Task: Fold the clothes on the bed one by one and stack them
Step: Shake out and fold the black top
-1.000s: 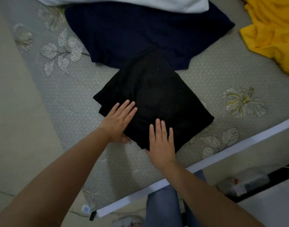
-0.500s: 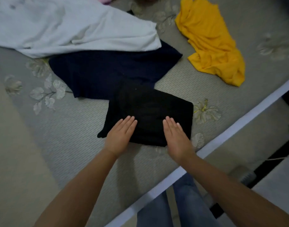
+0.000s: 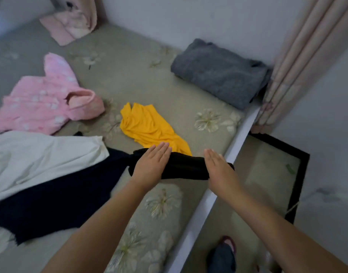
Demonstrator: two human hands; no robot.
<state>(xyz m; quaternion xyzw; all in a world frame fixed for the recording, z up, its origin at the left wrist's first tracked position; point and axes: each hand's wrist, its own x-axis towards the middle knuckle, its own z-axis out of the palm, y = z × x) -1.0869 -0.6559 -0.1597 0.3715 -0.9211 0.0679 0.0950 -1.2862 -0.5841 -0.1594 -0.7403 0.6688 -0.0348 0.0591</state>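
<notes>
The folded black garment (image 3: 185,166) hangs lifted above the bed's right side, its right end over the bed edge. My left hand (image 3: 151,166) lies over its left end and my right hand (image 3: 218,170) over its right end. Fingers are straight on top and the thumbs are hidden beneath the cloth. A folded grey garment (image 3: 220,73) sits at the far right corner of the bed. Unfolded pieces lie around: a yellow top (image 3: 147,127), a pink fleece (image 3: 43,103), a white shirt (image 3: 41,158) and a navy garment (image 3: 56,201).
The white bed edge (image 3: 208,201) runs diagonally on the right, with the floor and a black-rimmed mat (image 3: 299,174) beyond it. A pink curtain (image 3: 299,62) hangs at the right. A pink folded cloth (image 3: 68,28) lies at the far wall. My foot (image 3: 226,251) stands below.
Both hands went from pressing the black garment flat on the bed to lifting it and carrying it to the right. My view swung up and right, showing the grey garment.
</notes>
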